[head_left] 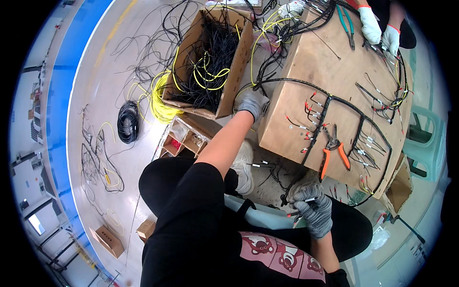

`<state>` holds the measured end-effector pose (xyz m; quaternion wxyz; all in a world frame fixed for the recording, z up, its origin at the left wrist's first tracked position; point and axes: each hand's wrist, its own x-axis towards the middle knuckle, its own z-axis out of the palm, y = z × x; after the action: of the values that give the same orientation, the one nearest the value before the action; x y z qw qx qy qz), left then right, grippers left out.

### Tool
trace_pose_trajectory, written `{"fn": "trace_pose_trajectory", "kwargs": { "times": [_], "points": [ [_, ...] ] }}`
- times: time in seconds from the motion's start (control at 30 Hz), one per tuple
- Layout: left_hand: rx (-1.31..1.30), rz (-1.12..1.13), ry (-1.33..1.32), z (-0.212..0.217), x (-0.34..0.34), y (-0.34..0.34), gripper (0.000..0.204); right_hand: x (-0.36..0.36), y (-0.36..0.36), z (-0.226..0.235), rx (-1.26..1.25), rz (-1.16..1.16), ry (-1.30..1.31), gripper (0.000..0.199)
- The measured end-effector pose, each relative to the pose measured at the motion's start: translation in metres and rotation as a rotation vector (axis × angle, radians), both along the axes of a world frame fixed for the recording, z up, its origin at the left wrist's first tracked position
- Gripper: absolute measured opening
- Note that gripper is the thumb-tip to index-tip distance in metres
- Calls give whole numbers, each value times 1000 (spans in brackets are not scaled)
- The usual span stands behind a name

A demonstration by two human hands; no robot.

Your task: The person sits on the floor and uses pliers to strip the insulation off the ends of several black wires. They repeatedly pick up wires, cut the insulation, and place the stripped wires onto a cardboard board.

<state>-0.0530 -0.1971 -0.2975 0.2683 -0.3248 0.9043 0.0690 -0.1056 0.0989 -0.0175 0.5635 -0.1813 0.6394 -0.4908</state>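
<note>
Nearest, at the lower right of the frame, the right hand [313,210], in a grey knitted glove, was closed on a few short wires [296,214] with white tags and red ends; they lay across the person's lap, just below the table's near edge; a white shoe [244,167] stood at the centre; the left hand [250,105], also gloved in grey, reached up to the gap between a cardboard box [233,79] and the wooden table [311,62]; whether it gripped anything could not be told; a divided tray [184,139] holding small parts sat left of that forearm; on the table, right of centre, lay a branched black cable [323,116] with tagged, mostly red-tipped ends, and orange-handled pliers [332,143] rested open between its branches; the cardboard box, at upper centre, was heaped with black wire [210,52]; beside it on the floor were a yellow coil [162,103] and a black coil [127,122]; at the upper right lay green-handled pliers [351,36]; beyond them, a co-worker's white-gloved hands [370,26] worked at more dark wires along the table's far edge.
</note>
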Motion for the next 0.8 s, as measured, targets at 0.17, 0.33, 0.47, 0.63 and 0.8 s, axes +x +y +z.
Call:
{"fn": "trace_pose_trajectory", "kwargs": {
  "times": [0.17,0.33,0.47,0.63,0.8],
  "points": [
    [314,381,266,-24,-6,-3,32,-4,-1,-1,46,-10,-2,17],
    [411,996,599,-26,-1,-19,41,-4,1,-4,-14,-14,248,22],
    [-174,893,623,-165,35,-37,40,-9,6,-9,-33,-2,87,21],
    [68,728,331,-50,-10,-27,41,-6,5,-18,28,-181,-73,22],
    [35,662,464,-83,11,-27,40,-8,9,-24,14,-112,-43,26]
  ]
}}
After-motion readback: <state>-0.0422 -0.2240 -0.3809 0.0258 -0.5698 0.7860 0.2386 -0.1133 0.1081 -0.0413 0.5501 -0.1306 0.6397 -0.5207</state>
